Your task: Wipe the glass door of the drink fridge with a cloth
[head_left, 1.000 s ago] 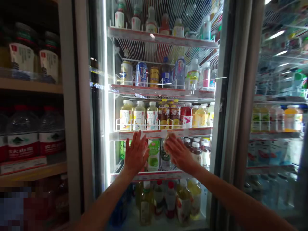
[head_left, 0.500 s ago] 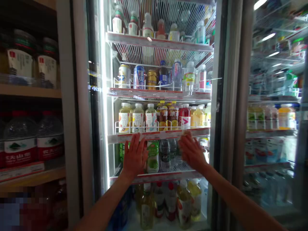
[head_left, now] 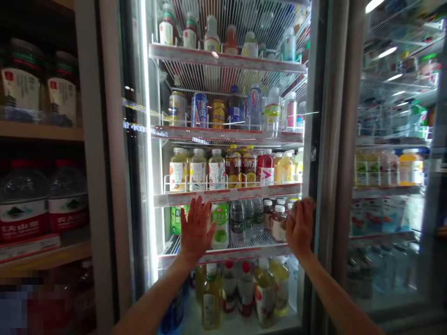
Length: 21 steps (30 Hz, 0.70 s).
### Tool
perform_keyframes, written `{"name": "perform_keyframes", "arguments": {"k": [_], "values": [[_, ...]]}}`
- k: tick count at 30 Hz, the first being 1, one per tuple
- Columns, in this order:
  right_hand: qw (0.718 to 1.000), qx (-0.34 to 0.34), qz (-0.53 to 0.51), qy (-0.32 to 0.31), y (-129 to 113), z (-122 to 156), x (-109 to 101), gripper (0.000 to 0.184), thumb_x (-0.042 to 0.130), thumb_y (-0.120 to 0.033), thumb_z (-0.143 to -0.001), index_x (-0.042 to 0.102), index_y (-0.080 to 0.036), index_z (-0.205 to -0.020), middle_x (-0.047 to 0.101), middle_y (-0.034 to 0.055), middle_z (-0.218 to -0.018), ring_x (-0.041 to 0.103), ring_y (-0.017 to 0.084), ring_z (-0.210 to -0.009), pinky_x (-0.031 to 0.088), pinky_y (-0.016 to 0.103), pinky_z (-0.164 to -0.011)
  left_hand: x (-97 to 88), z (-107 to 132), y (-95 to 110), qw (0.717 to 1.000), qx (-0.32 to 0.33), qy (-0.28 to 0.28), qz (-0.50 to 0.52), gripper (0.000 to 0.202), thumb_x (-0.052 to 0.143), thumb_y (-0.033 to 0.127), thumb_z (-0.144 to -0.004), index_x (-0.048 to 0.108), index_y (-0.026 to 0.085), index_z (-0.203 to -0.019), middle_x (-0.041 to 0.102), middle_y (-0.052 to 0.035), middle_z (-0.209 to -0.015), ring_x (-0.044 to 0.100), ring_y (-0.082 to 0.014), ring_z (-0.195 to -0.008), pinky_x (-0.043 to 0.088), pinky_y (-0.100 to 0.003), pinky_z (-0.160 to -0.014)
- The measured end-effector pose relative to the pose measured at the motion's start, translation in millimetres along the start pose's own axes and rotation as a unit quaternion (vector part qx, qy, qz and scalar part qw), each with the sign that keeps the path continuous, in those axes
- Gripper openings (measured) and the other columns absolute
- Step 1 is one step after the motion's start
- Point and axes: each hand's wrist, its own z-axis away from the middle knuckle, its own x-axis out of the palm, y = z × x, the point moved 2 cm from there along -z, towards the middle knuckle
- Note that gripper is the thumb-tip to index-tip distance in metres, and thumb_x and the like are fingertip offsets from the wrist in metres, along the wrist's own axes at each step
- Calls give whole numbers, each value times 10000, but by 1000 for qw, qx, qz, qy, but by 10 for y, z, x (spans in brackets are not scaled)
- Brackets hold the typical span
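I face a lit drinks fridge behind a glass door (head_left: 223, 79). My left hand (head_left: 195, 230) lies flat on the glass, fingers up and spread, in front of a green-labelled bottle (head_left: 220, 225) on the third shelf. My right hand (head_left: 300, 225) is also flat against the glass, fingers up, close to the door's right frame (head_left: 316, 139) and in front of small dark bottles (head_left: 275, 221). A pale blur sits at its fingertips; I cannot make out what it is. Dark water bottles (head_left: 238, 223) stand between my two hands.
Wire shelves (head_left: 226, 195) hold rows of bottles and cans above, with more bottles (head_left: 244, 288) at the bottom. Wooden shelves on the left carry large water jugs (head_left: 66, 200). A second glass-door fridge (head_left: 387, 163) stands on the right.
My right hand has slid across the glass from the middle to the right frame. My left hand has stayed in place. The view has shifted slightly.
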Motion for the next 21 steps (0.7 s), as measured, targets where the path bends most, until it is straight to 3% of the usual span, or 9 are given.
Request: {"name": "perform_keyframes", "arguments": {"k": [3,5,9,10,11,14,16,19,21], "values": [[999,1,-1,42,26,-636,103,546,393,-224,-885,301,-150,-1418,329,194,-1443,297,340,-1341,305,577,-1062,14,-9,-8,1000,-2,6,3,708,486,300,-867,107,206,-1458,189,-120,-1505,118,-233,-1403,70,-462,-1146],[999,-32,-8,43,-53,-813,127,555,385,-211,-881,284,-152,-1424,328,190,-1444,283,338,-1349,300,576,-1064,21,-6,-12,1000,-2,4,5,699,481,300,-869,117,202,-1457,199,-122,-1504,118,-232,-1404,70,-459,-1146],[962,-243,-56,-110,-186,-754,106,632,419,-175,-855,208,-238,-1447,365,99,-1438,277,289,-1362,357,537,-1050,-20,16,-52,1000,8,-7,2,666,476,300,-871,165,195,-1451,248,-136,-1491,134,-234,-1403,86,-458,-1143],[956,-259,-55,-124,-156,-785,101,628,425,-177,-853,221,-250,-1442,382,91,-1429,297,283,-1354,367,526,-1045,-43,9,-71,1000,13,-11,4,651,480,308,-869,194,202,-1445,275,-134,-1483,157,-237,-1400,95,-459,-1142],[964,-238,-46,-109,-108,-866,101,614,420,-183,-856,236,-250,-1438,387,96,-1425,312,286,-1346,370,528,-1040,-68,-13,-94,1000,19,-14,7,632,484,315,-867,228,214,-1436,306,-127,-1472,181,-238,-1396,103,-459,-1141],[997,-68,-8,35,-28,-1238,132,565,366,-205,-876,263,-211,-1431,338,129,-1450,298,326,-1344,332,591,-1038,-149,-208,-182,1000,26,-3,3,577,486,323,-866,302,232,-1406,376,-115,-1441,213,-234,-1389,113,-459,-1139],[997,-55,-18,60,-178,-1392,182,568,356,-200,-874,257,-208,-1433,323,120,-1457,282,323,-1352,317,589,-1054,-186,-448,-252,1000,19,22,-7,565,477,322,-869,313,209,-1398,372,-132,-1441,202,-238,-1393,116,-467,-1136],[967,-239,-70,-56,-534,-1365,232,615,393,-179,-854,226,-244,-1443,371,80,-1435,287,269,-1360,351,512,-1068,-192,-858,-367,998,-1,53,-18,569,448,355,-878,308,164,-1396,326,-166,-1459,190,-259,-1395,122,-495,-1126],[937,-318,-77,-119,-592,-1328,227,628,410,-181,-845,228,-255,-1442,406,69,-1416,304,246,-1354,366,484,-1061,-172,-1064,-450,998,-23,60,-24,568,424,385,-886,317,147,-1390,306,-176,-1466,185,-275,-1395,124,-514,-1120]]}}
